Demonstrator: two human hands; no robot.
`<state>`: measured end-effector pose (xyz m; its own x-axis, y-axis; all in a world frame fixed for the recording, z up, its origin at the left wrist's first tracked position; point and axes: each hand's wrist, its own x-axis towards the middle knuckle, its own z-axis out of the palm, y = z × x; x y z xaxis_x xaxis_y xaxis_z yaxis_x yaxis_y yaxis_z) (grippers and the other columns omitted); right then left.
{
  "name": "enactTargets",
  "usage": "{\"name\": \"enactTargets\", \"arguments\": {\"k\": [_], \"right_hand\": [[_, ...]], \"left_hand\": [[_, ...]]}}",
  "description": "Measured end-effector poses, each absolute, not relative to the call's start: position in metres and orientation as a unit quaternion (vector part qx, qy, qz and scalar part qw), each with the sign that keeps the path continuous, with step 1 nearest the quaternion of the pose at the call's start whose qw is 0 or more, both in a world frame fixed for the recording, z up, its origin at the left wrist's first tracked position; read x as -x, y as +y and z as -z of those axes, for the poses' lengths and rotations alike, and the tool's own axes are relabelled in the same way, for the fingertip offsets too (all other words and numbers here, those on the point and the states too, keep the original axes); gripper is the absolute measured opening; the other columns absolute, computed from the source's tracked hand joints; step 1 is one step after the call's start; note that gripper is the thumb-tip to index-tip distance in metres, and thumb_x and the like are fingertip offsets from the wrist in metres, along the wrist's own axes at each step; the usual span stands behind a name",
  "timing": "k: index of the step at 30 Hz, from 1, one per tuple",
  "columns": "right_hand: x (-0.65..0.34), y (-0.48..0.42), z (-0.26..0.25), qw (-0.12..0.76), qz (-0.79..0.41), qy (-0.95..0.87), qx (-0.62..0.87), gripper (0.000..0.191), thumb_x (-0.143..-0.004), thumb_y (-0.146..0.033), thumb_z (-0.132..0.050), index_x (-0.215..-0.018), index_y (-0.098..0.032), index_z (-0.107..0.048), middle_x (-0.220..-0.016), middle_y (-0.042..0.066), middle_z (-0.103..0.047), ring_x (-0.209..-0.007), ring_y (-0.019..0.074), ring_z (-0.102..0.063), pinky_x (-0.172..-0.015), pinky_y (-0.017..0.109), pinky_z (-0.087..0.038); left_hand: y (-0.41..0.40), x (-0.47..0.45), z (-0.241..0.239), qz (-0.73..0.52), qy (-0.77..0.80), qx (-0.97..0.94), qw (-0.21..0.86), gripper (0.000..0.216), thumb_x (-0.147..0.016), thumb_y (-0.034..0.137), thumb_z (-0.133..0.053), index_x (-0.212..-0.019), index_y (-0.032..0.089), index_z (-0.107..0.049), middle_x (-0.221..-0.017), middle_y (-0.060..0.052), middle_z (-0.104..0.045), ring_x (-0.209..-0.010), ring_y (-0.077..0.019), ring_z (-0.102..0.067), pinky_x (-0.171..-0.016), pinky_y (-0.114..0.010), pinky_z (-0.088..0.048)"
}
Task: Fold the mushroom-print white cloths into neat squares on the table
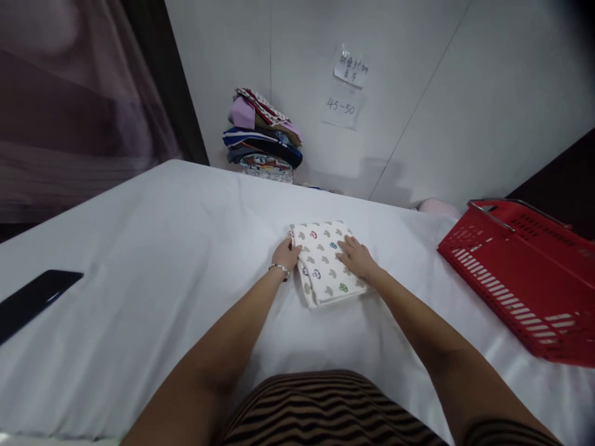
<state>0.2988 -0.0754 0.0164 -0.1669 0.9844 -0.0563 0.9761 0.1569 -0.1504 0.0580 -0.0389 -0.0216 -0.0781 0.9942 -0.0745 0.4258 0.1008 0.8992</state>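
Note:
A white folded cloth (328,272) printed with small mushrooms in grey, red, purple, blue and green lies on the white-covered table (195,248). Its layers show along the left and near edges. My left hand (286,255), with a bracelet at the wrist, grips the cloth's left edge, thumb on top and the other fingers mostly hidden at the side. Flat on the upper right part of the cloth rests my right hand (357,257), its fingers stretched out and pointing left.
A red plastic basket (515,272) lies at the right. Several folded fabrics (264,139) are stacked beyond the far edge, against the wall. A dark, shiny flat object (39,297) lies at the left. Paper notes (341,105) hang on the wall.

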Motion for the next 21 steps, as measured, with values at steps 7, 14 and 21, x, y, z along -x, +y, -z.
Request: {"name": "enactTargets", "arguments": {"k": [7, 14, 21], "right_hand": [[-0.26, -0.135, -0.034, 0.203, -0.144, -0.78, 0.574, 0.03, -0.092, -0.036, -0.04, -0.107, -0.023, -0.062, -0.108, 0.005, -0.063, -0.103, 0.0172, -0.054, -0.089, 0.029, -0.039], [-0.212, -0.154, -0.035, 0.114, -0.144, -0.771, 0.61, 0.031, -0.084, -0.047, -0.052, -0.098, -0.02, -0.057, -0.089, 0.004, -0.063, -0.082, 0.0172, -0.056, -0.066, 0.025, -0.036], [-0.205, -0.143, -0.032, 0.047, -0.143, -0.762, 0.629, 0.025, -0.083, -0.039, -0.053, -0.1, -0.02, -0.057, -0.088, 0.004, -0.065, -0.082, 0.0178, -0.059, -0.066, 0.025, -0.035]], "left_hand": [[-0.065, -0.056, 0.01, -0.407, 0.642, -0.458, 0.46, 0.038, -0.078, 0.038, -0.059, -0.108, 0.016, -0.058, -0.105, -0.008, -0.065, -0.063, -0.0109, -0.06, -0.053, -0.022, -0.047], [-0.116, -0.052, 0.0, -0.351, 0.618, -0.492, 0.503, 0.014, -0.075, 0.028, -0.06, -0.067, 0.016, -0.055, -0.055, 0.003, -0.055, -0.049, -0.0081, -0.053, -0.043, -0.016, -0.041], [-0.132, -0.057, 0.002, -0.314, 0.599, -0.482, 0.557, 0.006, -0.074, 0.02, -0.06, -0.07, 0.018, -0.056, -0.054, 0.005, -0.055, -0.047, -0.0076, -0.052, -0.044, -0.017, -0.041]]}}
